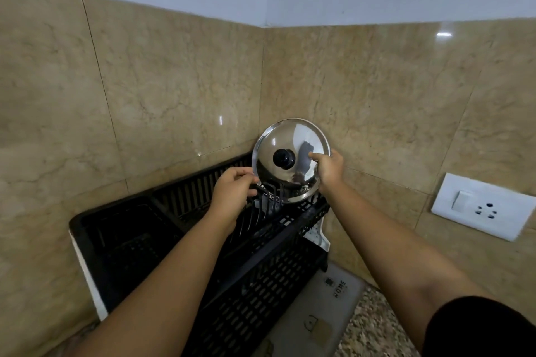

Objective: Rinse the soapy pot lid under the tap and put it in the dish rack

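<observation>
A shiny steel pot lid (290,136) with a black knob (283,159) stands on edge in the far right end of the black plastic dish rack (261,264), leaning toward the tiled corner. My right hand (329,166) grips the lid's right rim, thumb on its face. My left hand (233,190) pinches the lid's lower left rim, right above the rack's upright black prongs (265,206). The lid's bottom edge sits among those prongs. No tap is in view.
Beige marble-look tiled walls meet in a corner behind the rack. A white tray (320,236) sticks out under the rack's right end. A printed mat (327,301) lies on the speckled granite counter (374,324). A white switch and socket plate (481,206) is on the right wall.
</observation>
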Available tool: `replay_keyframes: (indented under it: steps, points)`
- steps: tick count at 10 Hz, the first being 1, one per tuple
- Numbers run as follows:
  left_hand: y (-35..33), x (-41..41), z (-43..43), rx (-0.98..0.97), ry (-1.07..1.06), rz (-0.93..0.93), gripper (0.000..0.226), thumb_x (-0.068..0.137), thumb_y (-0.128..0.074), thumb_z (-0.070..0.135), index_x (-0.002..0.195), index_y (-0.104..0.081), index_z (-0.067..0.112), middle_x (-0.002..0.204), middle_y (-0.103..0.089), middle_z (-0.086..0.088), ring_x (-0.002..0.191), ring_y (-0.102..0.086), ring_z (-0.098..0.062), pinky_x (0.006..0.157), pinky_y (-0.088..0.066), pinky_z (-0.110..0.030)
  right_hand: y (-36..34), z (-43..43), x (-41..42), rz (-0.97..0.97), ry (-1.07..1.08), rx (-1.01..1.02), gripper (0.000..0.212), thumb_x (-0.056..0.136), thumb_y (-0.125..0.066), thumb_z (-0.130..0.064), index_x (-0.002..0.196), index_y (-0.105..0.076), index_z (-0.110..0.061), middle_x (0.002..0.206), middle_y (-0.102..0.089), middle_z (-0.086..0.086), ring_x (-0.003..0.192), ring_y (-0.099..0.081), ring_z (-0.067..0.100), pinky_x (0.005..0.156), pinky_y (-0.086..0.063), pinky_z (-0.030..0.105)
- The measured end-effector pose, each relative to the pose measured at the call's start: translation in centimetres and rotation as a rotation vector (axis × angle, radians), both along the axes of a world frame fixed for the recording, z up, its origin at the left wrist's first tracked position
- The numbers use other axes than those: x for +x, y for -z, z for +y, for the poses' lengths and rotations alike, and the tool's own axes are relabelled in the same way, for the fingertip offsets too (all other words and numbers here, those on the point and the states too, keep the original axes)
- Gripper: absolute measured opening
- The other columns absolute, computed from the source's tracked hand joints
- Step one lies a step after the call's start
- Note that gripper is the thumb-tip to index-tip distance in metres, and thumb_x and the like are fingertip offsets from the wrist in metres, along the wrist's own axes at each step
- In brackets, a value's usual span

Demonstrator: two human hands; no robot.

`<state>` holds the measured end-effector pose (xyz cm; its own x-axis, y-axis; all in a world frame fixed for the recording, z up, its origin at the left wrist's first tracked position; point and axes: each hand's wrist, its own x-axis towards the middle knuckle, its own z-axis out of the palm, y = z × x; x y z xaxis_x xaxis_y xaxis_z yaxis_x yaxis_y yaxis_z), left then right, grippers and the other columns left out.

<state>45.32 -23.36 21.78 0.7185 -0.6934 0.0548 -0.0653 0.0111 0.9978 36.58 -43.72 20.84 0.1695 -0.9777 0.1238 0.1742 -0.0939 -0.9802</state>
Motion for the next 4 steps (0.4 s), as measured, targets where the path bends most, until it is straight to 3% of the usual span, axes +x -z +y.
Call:
replay_keyframes:
  steps: [2, 3, 4]
  points:
    - [0.7, 0.0, -0.4, -0.006, 0.01, -0.037, 0.012, 0.093, -0.052, 0.016, 0.092, -0.059, 0.027, 0.109, -0.066, -0.002, 0.083, -0.06, -0.01, 0.062, -0.039, -0.02, 0.3, -0.8, -0.1, 0.061, -0.056, 0.031, 0.009, 0.083, -0.063, -0.002, 0.09, -0.059, -0.006, 0.072, -0.059, 0.004, 0.06, -0.052, 0.016, 0.051, -0.042, 0.026]
    - [1.0, -0.1, -0.6, -0.009, 0.01, -0.084, 0.012, 0.093, -0.054, 0.018, 0.101, -0.06, 0.024, 0.107, -0.066, 0.0, 0.084, -0.059, -0.008, 0.063, -0.039, -0.02, -0.1, -0.8, -1.0, 0.154, -0.119, 0.012, 0.016, 0.085, -0.067, -0.013, 0.098, -0.06, -0.006, 0.077, -0.062, 0.004, 0.067, -0.056, 0.018, 0.056, -0.046, 0.028]
    - [0.3, -0.2, -0.3, -0.03, -0.033, -0.092, 0.018, 0.093, -0.054, 0.019, 0.11, -0.061, 0.02, 0.104, -0.064, 0.002, 0.087, -0.06, -0.01, 0.064, -0.04, -0.022, -0.7, -0.6, -2.4, 0.13, -0.081, -0.025, 0.011, 0.085, -0.067, -0.018, 0.083, -0.06, -0.011, 0.076, -0.062, 0.006, 0.071, -0.06, 0.021, 0.066, -0.052, 0.036]
